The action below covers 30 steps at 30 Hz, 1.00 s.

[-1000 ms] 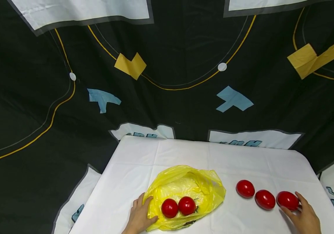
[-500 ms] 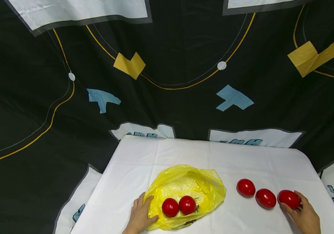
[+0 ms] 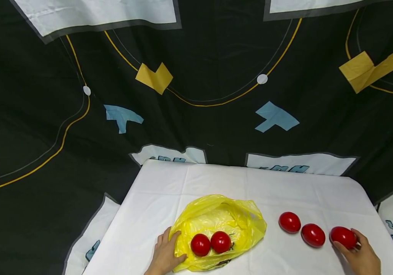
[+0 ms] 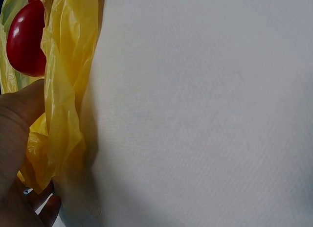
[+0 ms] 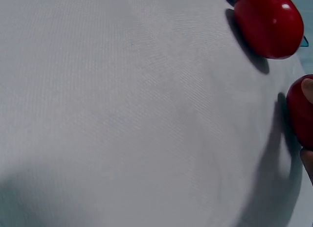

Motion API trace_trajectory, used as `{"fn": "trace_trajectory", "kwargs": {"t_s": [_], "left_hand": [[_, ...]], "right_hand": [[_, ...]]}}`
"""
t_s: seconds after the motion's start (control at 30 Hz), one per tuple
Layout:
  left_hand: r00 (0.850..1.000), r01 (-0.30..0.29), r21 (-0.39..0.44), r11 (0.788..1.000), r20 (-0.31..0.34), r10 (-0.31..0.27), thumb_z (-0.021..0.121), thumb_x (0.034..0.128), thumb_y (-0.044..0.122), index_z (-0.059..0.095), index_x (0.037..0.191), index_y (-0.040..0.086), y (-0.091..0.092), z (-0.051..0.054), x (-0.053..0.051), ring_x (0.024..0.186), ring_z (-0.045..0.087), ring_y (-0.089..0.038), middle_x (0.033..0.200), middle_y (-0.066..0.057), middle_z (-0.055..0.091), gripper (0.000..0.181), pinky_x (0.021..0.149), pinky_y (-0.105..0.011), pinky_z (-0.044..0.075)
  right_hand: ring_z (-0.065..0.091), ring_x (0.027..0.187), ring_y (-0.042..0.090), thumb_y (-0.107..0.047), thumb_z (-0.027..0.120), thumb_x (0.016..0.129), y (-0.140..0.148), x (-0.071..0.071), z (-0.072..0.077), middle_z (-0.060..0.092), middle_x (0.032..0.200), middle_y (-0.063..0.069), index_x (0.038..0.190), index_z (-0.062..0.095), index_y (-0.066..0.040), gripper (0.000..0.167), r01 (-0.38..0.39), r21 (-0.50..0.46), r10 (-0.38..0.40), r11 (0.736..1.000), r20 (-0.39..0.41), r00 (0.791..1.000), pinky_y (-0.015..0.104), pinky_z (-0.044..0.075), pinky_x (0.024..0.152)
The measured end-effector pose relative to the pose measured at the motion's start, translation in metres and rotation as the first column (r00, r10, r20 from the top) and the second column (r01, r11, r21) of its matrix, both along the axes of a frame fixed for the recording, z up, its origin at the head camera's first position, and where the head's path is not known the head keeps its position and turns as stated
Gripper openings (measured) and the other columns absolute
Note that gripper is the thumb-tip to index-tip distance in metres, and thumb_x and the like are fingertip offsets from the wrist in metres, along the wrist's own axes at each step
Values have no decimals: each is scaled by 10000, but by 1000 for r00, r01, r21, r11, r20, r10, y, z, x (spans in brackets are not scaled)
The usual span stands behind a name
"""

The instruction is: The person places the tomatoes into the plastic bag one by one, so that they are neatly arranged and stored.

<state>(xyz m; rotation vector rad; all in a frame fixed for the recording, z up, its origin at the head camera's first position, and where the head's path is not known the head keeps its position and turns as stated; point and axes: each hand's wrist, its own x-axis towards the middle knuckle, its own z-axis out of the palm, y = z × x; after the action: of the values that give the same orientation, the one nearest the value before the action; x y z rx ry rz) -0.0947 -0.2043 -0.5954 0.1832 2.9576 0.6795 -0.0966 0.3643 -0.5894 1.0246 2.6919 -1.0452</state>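
My left hand (image 3: 164, 253) holds the near left edge of a yellow plastic bag (image 3: 251, 217), thumb inside the mouth and fingers outside. Two glossy red tomato-like balls lie side by side in the open bag, a left one (image 3: 200, 245) and a right one (image 3: 221, 241). In the left wrist view the thumb touches or nearly touches a red ball (image 4: 27, 41). At the table's right, my right hand (image 3: 363, 255) grips the rightmost red tomato-like ball (image 3: 343, 236) between thumb and fingers. The right wrist view shows only part of that ball (image 5: 301, 114), with fingertips at its edge.
Two more red balls, a far one (image 3: 289, 222) and a middle one (image 3: 313, 235), lie in a slanting row left of my right hand. A white cloth (image 3: 162, 187) covers the table. Behind hangs a dark patterned curtain (image 3: 210, 130).
My right hand and the rightmost ball have shifted slightly right, widening the gap to the middle ball. The left hand, the bag and the other balls hold their places.
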Motion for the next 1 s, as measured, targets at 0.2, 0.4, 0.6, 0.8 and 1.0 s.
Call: {"fn": "trace_trajectory", "kwargs": {"t_s": [0.2, 0.4, 0.6, 0.8, 1.0], "left_hand": [[1000, 1, -5, 1000, -3, -1, 798, 686, 441, 498, 1328, 88, -1, 0, -1, 1190, 330, -359, 1428, -235, 283, 792, 872, -497, 367], [1000, 3, 1, 1000, -1, -3, 799, 689, 435, 494, 1332, 86, -1, 0, 0, 1200, 327, -370, 1429, -239, 279, 793, 883, -515, 367], [1000, 4, -5, 1000, -17, -4, 800, 688, 426, 500, 1329, 83, 0, -1, 0, 1184, 336, -362, 1425, -240, 287, 787, 861, -495, 374], [1000, -3, 6, 1000, -14, 3, 810, 683, 414, 498, 1327, 84, 0, -1, 0, 1194, 330, -372, 1428, -235, 282, 788, 879, -513, 369], [1000, -2, 1, 1000, 4, 2, 807, 683, 426, 490, 1334, 85, 1, -1, 0, 1195, 328, -372, 1426, -233, 283, 801, 889, -521, 369]], "right_hand": [[317, 1172, 533, -376, 684, 862, 1, 8, 12, 269, 1402, 360, 1488, 108, 9, 934, 45, -53, -44, 998, 26, 999, 604, 346, 929], [274, 1179, 530, -423, 671, 857, 1, 16, 21, 209, 1437, 345, 1500, 67, -17, 971, 94, -116, -89, 989, 44, 995, 622, 340, 927], [284, 1197, 531, -341, 674, 874, -6, 18, 29, 186, 1461, 333, 1505, 78, -30, 923, 123, -116, -126, 986, -20, 992, 622, 334, 929], [310, 1214, 537, -374, 682, 860, -17, 19, 48, 165, 1488, 314, 1510, 103, -45, 930, 109, -146, -123, 983, -88, 989, 619, 347, 904], [324, 1225, 535, -367, 707, 840, -33, 17, 72, 191, 1495, 294, 1516, 133, -77, 933, 69, -154, -91, 986, -137, 986, 602, 361, 892]]}}
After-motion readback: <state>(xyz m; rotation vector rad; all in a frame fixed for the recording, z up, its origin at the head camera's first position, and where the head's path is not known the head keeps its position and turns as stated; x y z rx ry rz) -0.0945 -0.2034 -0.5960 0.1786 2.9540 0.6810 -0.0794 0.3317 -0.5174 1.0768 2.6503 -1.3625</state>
